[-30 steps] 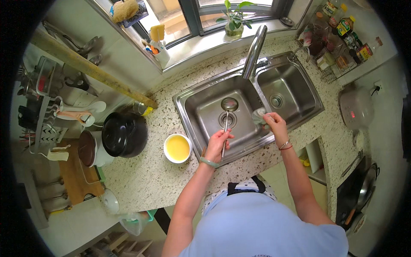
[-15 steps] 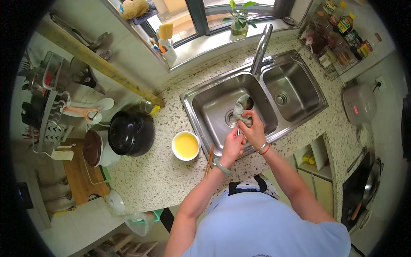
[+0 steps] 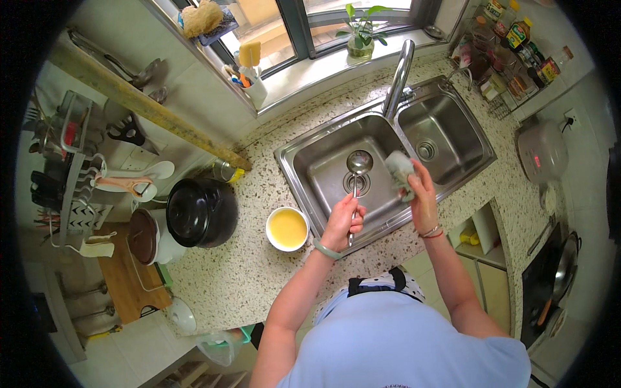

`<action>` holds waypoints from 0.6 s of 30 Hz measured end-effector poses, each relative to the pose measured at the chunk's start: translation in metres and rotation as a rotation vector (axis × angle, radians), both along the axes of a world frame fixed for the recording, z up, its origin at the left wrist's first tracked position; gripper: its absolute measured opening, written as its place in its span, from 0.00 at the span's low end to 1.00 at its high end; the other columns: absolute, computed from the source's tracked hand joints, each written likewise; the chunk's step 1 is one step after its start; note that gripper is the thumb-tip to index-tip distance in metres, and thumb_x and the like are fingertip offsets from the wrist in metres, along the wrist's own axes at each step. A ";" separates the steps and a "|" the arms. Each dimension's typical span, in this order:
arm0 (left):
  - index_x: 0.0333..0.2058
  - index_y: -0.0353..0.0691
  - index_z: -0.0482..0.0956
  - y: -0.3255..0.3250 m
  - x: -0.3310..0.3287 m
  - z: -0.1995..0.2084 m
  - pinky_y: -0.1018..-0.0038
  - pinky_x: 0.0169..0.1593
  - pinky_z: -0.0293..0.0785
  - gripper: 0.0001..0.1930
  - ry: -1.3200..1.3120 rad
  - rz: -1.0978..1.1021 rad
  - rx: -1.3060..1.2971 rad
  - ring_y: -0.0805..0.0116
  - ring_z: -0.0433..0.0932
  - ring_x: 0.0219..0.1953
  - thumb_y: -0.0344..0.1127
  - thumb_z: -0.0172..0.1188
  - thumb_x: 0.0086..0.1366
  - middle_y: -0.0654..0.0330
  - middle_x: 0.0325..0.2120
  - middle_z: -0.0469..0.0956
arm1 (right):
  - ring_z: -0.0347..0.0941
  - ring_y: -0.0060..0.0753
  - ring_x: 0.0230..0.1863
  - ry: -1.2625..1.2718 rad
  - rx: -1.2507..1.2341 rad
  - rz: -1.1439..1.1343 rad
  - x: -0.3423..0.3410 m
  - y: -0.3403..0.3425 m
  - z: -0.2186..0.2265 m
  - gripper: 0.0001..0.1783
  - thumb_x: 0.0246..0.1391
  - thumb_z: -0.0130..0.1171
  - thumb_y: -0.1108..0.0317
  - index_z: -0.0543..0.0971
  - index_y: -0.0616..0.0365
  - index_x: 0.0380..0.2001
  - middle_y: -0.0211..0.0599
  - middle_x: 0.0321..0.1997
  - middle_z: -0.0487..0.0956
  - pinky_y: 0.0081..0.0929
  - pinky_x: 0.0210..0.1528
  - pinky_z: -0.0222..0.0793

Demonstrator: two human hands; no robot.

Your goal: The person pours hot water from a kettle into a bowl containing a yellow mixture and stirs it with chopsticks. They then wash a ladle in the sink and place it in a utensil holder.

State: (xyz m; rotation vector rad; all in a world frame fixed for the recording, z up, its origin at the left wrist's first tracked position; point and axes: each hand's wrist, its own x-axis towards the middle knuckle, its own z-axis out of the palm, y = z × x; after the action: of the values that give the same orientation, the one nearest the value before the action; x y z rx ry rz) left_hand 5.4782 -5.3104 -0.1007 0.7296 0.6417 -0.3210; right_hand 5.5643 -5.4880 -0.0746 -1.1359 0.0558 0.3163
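Note:
My left hand [image 3: 344, 223] is closed round the handle of a metal ladle [image 3: 359, 162], whose round bowl hangs over the larger sink basin [image 3: 317, 154], above the drain. A pale grey-green cloth [image 3: 400, 173] is gripped in my right hand [image 3: 424, 197], to the right of the ladle and apart from it, over the basin's right side. Left of my left hand, on the speckled counter, stands a white bowl [image 3: 287, 229] of yellow liquid.
A chrome faucet [image 3: 399, 77] rises behind the two basins. A black lidded pot [image 3: 202, 212] stands at the left, beside a white pot with a brown lid [image 3: 143, 236]. A plant in a glass vase [image 3: 360, 45] sits on the windowsill. Bottles [image 3: 521, 35] fill a rack at the far right.
The cloth has come off the ladle and moved right with my right hand, uncovering the ladle's bowl. My left hand has shifted slightly left and still holds the handle.

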 end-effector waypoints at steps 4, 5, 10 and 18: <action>0.56 0.43 0.65 -0.010 0.002 0.017 0.86 0.16 0.50 0.15 -0.010 -0.057 -0.083 0.85 0.55 0.16 0.33 0.44 0.73 0.65 0.25 0.69 | 0.68 0.34 0.53 -0.610 -0.656 0.088 0.035 0.005 -0.019 0.19 0.50 0.65 0.70 0.78 0.54 0.47 0.37 0.54 0.74 0.29 0.53 0.65; 0.56 0.43 0.64 -0.017 0.003 0.023 0.86 0.16 0.50 0.15 -0.015 -0.073 -0.105 0.85 0.55 0.16 0.33 0.44 0.73 0.65 0.25 0.69 | 0.67 0.38 0.56 -0.828 -0.890 0.139 0.039 0.007 -0.028 0.19 0.48 0.66 0.71 0.79 0.53 0.46 0.39 0.58 0.73 0.30 0.57 0.64; 0.58 0.41 0.63 -0.031 -0.003 0.032 0.85 0.17 0.52 0.17 -0.003 -0.070 -0.170 0.83 0.56 0.17 0.34 0.45 0.73 0.66 0.24 0.67 | 0.69 0.51 0.51 -0.990 -0.901 0.075 0.037 0.040 -0.052 0.13 0.43 0.68 0.73 0.76 0.55 0.33 0.42 0.59 0.68 0.42 0.54 0.66; 0.59 0.41 0.64 -0.024 -0.022 -0.057 0.83 0.23 0.60 0.19 -0.269 -0.112 0.082 0.80 0.61 0.22 0.39 0.48 0.73 0.67 0.27 0.66 | 0.74 0.52 0.39 -0.939 -1.051 0.175 0.044 0.057 -0.075 0.11 0.48 0.62 0.75 0.70 0.54 0.33 0.39 0.41 0.70 0.42 0.37 0.72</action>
State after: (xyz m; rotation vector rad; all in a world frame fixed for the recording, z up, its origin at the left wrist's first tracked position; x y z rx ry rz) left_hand 5.4565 -5.3339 -0.1579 0.8718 0.3614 -0.2941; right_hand 5.6083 -5.4308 -0.1497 -2.2399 -0.7931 -0.1628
